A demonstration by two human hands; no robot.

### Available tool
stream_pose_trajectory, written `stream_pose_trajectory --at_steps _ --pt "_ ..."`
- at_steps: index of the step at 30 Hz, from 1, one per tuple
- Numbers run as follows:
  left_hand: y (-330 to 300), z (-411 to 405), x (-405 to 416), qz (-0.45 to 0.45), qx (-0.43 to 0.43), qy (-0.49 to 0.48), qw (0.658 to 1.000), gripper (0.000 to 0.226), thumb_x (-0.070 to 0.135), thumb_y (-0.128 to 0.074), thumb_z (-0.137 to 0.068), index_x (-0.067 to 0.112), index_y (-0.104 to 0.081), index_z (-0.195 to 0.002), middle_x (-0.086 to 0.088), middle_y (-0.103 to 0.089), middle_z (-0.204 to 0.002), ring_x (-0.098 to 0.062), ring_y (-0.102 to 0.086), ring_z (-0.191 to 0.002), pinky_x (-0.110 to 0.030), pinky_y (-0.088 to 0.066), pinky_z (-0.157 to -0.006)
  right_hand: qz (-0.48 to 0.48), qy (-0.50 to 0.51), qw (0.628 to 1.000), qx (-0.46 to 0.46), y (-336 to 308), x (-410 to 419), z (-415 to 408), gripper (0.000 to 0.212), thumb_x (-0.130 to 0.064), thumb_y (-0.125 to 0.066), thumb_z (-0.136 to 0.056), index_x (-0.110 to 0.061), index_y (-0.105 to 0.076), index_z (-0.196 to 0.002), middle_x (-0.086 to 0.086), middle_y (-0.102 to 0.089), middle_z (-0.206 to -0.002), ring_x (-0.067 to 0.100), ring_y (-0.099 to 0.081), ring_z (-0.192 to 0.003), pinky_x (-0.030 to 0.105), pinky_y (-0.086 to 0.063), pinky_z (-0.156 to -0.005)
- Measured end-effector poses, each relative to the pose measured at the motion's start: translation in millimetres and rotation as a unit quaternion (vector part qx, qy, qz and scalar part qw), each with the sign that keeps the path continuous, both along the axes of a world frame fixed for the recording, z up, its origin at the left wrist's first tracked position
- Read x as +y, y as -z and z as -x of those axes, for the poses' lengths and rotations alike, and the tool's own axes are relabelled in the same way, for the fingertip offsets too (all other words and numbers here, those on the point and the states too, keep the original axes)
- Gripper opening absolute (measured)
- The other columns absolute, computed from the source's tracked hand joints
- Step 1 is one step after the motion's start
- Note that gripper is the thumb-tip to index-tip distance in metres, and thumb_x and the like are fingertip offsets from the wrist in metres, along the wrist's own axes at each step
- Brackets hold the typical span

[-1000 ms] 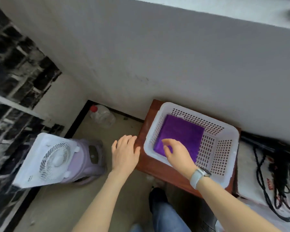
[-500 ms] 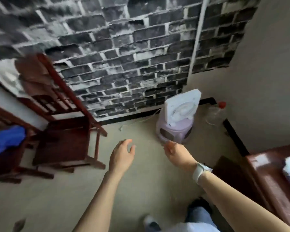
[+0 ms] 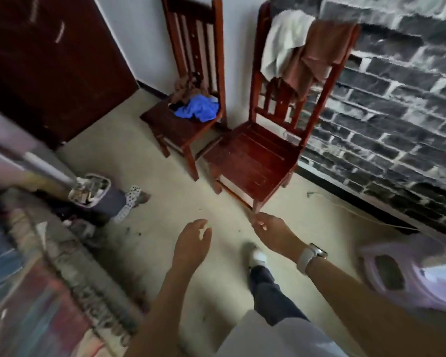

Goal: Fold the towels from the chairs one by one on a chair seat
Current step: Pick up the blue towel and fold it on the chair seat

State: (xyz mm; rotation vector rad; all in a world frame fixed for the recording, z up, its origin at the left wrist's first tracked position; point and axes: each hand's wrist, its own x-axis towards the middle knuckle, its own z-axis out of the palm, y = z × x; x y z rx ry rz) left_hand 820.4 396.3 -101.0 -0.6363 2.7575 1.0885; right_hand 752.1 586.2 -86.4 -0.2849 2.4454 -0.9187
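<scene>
No writing, label, brand or number can be read anywhere. The watch [image 3: 311, 256] on the right wrist shows only its pale band and the edge of its case, so any display is hidden. The bin [image 3: 93, 188] at near left holds scraps that may be printed packaging, but motion blur leaves nothing legible on them.

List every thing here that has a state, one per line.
left hand: open, empty
right hand: open, empty
white towel: draped over chair back, unfolded
brown towel: draped beside it, unfolded
blue towel: crumpled on far chair seat
near chair: seat bare
</scene>
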Motion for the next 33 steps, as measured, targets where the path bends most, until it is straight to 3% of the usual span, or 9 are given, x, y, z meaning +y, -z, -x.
stream_pose_trajectory --at_steps 5,10,13,18,23,27,30,33 --pt "16.4 62.1 -52.1 -0.018 -0.006 -0.059 0.998 0.031 0.019 -0.054 -0.09 0.01 -0.058 -0.119 -0.009 -0.061 -0.118 -0.022 -0.06 -0.099 -0.021 -0.039 -0.085 0.028 -0.031 0.999 -0.012 16.1 -63.1 83.0 0.027 -0.012 -0.045 -0.093 -0.01 -0.06 -0.116 0.008 -0.064 -0.119 0.024 -0.059 -0.105 0.024 -0.037 -0.095" --pt "18.3 187.6 -106.2 -0.021 -0.023 -0.062 0.998 0.029 0.019 -0.054 -0.09 0.01 -0.058 -0.118 -0.01 -0.061 -0.117 -0.022 -0.059 -0.1 -0.021 -0.038 -0.087 0.026 -0.039 0.998 -0.048 36.2 -119.6 199.9 0.028 -0.015 -0.043 -0.095 -0.011 -0.058 -0.118 0.006 -0.061 -0.121 0.022 -0.058 -0.107 0.013 -0.033 -0.078" --pt "7.1 264.2 -139.1 -0.025 -0.035 -0.04 0.998 0.031 0.021 -0.051 -0.091 0.011 -0.056 -0.121 -0.008 -0.059 -0.12 -0.021 -0.057 -0.105 -0.022 -0.038 -0.087 0.032 -0.029 0.998 -0.045 34.2 -154.4 264.9 0.027 -0.014 -0.044 -0.094 -0.009 -0.059 -0.116 0.009 -0.063 -0.119 0.026 -0.057 -0.109 0.023 -0.038 -0.09" --pt "1.5 346.6 -182.8 -0.034 -0.003 -0.051 0.998 0.022 0.018 -0.051 -0.091 0.016 -0.06 -0.112 -0.001 -0.061 -0.108 -0.011 -0.054 -0.09 -0.021 -0.037 -0.08 0.047 -0.024 0.996 -0.07 33.7 -202.2 344.9 0.026 -0.012 -0.043 -0.093 -0.009 -0.061 -0.113 0.01 -0.066 -0.111 0.026 -0.059 -0.105 0.026 -0.04 -0.088" --pt "23.4 407.9 -230.3 -0.073 -0.033 -0.05 0.996 0.022 0.021 -0.049 -0.092 0.018 -0.059 -0.112 0.008 -0.055 -0.099 -0.007 -0.051 -0.088 -0.019 -0.037 -0.078 0.038 0.003 0.996 -0.078 50.0 -243.6 414.9 0.025 -0.011 -0.044 -0.093 -0.008 -0.061 -0.112 0.012 -0.066 -0.112 0.027 -0.059 -0.105 0.031 -0.043 -0.091" --pt "53.0 475.9 -279.7 -0.1 -0.064 -0.029 0.992 0.014 0.02 -0.053 -0.09 0.016 -0.062 -0.098 0.013 -0.055 -0.084 -0.007 -0.053 -0.08 -0.01 -0.034 -0.061 0.037 0.084 0.992 -0.09 76.9 -284.6 473.2 0.025 -0.008 -0.044 -0.092 -0.009 -0.061 -0.11 0.012 -0.068 -0.105 0.029 -0.062 -0.097 0.034 -0.046 -0.091" --pt "79.4 535.5 -320.2 -0.098 -0.107 0.02 0.989 0.027 0.015 -0.049 -0.091 0.009 -0.059 -0.115 -0.003 -0.062 -0.108 -0.018 -0.056 -0.102 -0.012 -0.033 -0.077 0.011 0.168 0.98 -0.105 102.8 -318.2 516.4 0.027 -0.007 -0.043 -0.09 -0.011 -0.061 -0.11 0.012 -0.068 -0.105 0.03 -0.062 -0.097 0.033 -0.046 -0.088" --pt "112.3 594.3 -361.5 -0.085 -0.132 0.093 0.983 0.029 0.015 -0.048 -0.092 0.01 -0.057 -0.119 -0.007 -0.06 -0.119 -0.019 -0.056 -0.108 -0.023 -0.04 -0.092 -0.026 0.231 0.964 -0.129 137.7 -351.6 558.5 0.03 -0.008 -0.043 -0.09 -0.013 -0.059 -0.115 0.012 -0.066 -0.112 0.03 -0.059 -0.104 0.031 -0.043 -0.09"
